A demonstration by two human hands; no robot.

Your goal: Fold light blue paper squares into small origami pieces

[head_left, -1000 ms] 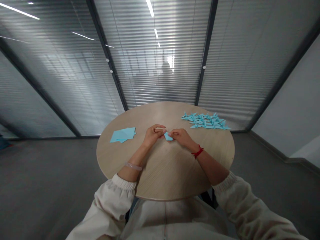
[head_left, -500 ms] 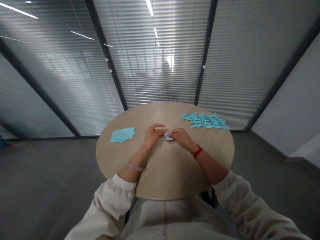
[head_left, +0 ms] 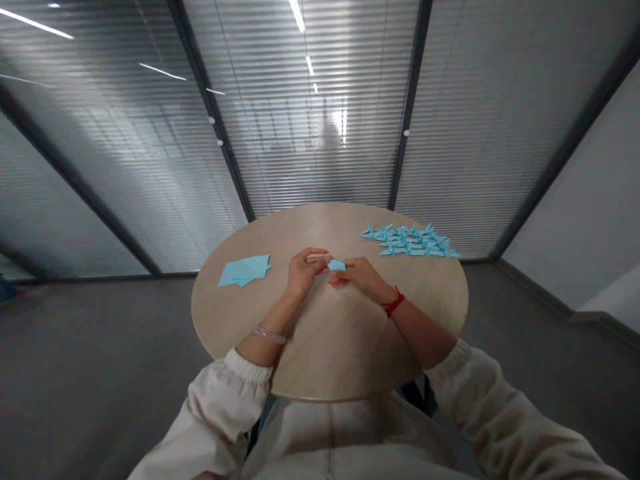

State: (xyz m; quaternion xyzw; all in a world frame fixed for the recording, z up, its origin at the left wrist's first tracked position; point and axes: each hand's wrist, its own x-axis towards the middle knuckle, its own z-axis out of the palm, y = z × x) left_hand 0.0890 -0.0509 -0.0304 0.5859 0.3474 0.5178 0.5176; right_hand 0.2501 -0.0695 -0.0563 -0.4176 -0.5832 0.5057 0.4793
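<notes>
Between my hands, over the middle of the round table, is a small folded piece of light-blue paper [head_left: 337, 265]. My left hand [head_left: 306, 272] pinches its left edge between thumb and fingers. From the other side, my right hand [head_left: 364, 276] grips the right edge, with some fingertips curled underneath. Several folded light-blue paper cranes [head_left: 413, 241] stand in close rows at the back right of the table. Flat sheets of the same blue paper [head_left: 245, 268] lie in a loose, uneven stack to the left of my left hand.
The round wooden table [head_left: 340, 360] reaches close to my body, its front edge at my lap. Beyond it rises a glass partition with blinds [head_left: 320, 180]. A white wall [head_left: 580, 220] is on the right, and grey floor [head_left: 125, 347] surrounds the table.
The folded paper has turned slightly in my fingers and shows a flatter, wider face. My right fingertips have shifted beneath it. The cranes and the stack lie as before.
</notes>
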